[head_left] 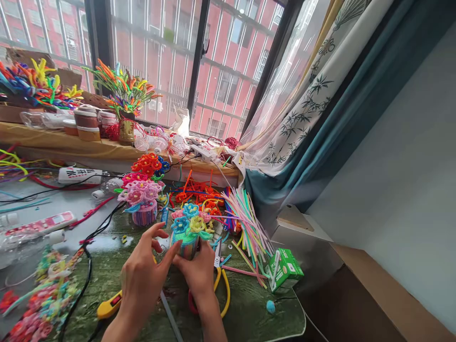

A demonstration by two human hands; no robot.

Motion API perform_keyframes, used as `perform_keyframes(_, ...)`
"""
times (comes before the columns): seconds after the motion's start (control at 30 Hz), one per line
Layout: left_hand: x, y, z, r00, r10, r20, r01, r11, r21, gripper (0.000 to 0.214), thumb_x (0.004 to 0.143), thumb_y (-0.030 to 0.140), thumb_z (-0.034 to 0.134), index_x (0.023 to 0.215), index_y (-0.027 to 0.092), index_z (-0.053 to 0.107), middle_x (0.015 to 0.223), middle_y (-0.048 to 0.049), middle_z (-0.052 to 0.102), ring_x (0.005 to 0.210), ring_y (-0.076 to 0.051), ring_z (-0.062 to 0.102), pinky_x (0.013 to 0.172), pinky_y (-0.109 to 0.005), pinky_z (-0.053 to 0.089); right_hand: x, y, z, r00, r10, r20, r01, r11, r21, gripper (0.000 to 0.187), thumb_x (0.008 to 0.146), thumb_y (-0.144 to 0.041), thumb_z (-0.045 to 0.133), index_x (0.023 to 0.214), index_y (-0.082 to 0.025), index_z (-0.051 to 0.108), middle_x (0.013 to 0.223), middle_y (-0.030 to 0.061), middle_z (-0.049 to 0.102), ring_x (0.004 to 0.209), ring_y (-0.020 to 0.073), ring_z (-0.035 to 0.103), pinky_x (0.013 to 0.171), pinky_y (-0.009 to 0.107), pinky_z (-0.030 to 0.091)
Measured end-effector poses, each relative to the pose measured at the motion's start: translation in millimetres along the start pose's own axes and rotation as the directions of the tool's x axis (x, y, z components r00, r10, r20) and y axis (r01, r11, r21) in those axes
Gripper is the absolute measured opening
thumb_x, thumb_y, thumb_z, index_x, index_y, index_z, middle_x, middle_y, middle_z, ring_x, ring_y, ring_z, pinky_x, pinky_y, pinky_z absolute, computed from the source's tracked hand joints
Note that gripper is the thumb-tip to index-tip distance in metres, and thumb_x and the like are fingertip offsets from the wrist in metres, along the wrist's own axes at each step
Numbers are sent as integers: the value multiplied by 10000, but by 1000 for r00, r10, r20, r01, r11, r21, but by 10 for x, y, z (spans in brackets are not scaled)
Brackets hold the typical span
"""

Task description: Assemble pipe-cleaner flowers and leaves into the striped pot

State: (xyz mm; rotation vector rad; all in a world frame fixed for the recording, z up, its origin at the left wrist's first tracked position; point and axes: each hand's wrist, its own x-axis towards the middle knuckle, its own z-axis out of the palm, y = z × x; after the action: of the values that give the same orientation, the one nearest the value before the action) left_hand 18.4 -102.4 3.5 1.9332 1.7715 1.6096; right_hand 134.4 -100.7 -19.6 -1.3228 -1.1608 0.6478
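Left hand (pixel 144 280) spread wide, fingers apart, thumb reaching to the wall of a striped cup (pixel 187 247); cannot tell whether it presses or only rests there. Right hand (pixel 199 278) closed narrowly round the cup's near side, holding it. Cup stands between both hands, mid-mat on a green printed table mat (pixel 107 266), its base hidden. Pipe-cleaner flowers (pixel 190 223) crown it: two blue, one yellow, two pink, as far as visible.

Handling judgement: hold low on the wall, clear of the blooms, so the petals keep their shape and the cup stays steady.

Counts: hands, two. Second flower-topped cup (pixel 144 213), pink blooms, one, just behind. Scissors (pixel 221 289) with yellow handles, one pair, touching-close to the right hand. Yellow box cutter (pixel 109 305), one, beside the left wrist. Green carton (pixel 284 270), one. Blue pompom (pixel 270 307), one. Loose pipe cleaners (pixel 245 228), too many to count. On the sill: lidded jars (pixel 87 122), at least three; gold vase (pixel 126 132), one, holding a pipe-cleaner bouquet. Power strips, two: white (pixel 203 153), pink (pixel 39 223).
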Motion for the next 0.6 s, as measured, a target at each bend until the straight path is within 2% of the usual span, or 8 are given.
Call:
perform_keyframes(0.1, -9, 1, 19, 991, -123, 45, 125, 991, -42, 712, 828, 799, 409, 1180, 205, 584, 833, -18, 700, 562, -171, 617, 588, -321, 512, 105, 18, 6, 1000, -4, 0, 4, 999, -54, 356, 596, -292, 866, 916, -180, 757, 898, 76, 795, 823, 277, 746, 760, 343, 565)
perform_keyframes(0.2, -59, -43, 32, 979, -190, 69, 196, 977, -79, 659, 811, 771, 438, 1134, 218, 591, 847, -20, 710, 552, -177, 615, 599, -338, 517, 199, 54, 35, 1000, -21, 16, 22, 996, -89, 385, 594, -302, 881, 934, -171, 758, 925, 94, 794, 863, 290, 747, 783, 352, 562)
perform_keyframes(0.37, -139, -130, 24, 970, -218, 106, 229, 968, -103, 543, 818, 663, 484, 1103, 217, 603, 848, -25, 718, 540, -175, 612, 608, -339, 517, 267, 127, 115, 1000, 2, 31, 1, 993, -114, 366, 596, -296, 884, 923, -192, 756, 929, 78, 802, 868, 283, 751, 794, 349, 570)
perform_keyframes(0.6, -178, -179, -47, 960, -249, 131, 261, 961, -89, 482, 801, 611, 492, 1048, 221, 632, 811, -20, 725, 528, -179, 618, 592, -333, 516, 157, 198, 199, 998, 1, 65, 5, 995, -99, 439, 570, -299, 905, 971, -194, 760, 982, 80, 802, 925, 292, 752, 838, 361, 573)
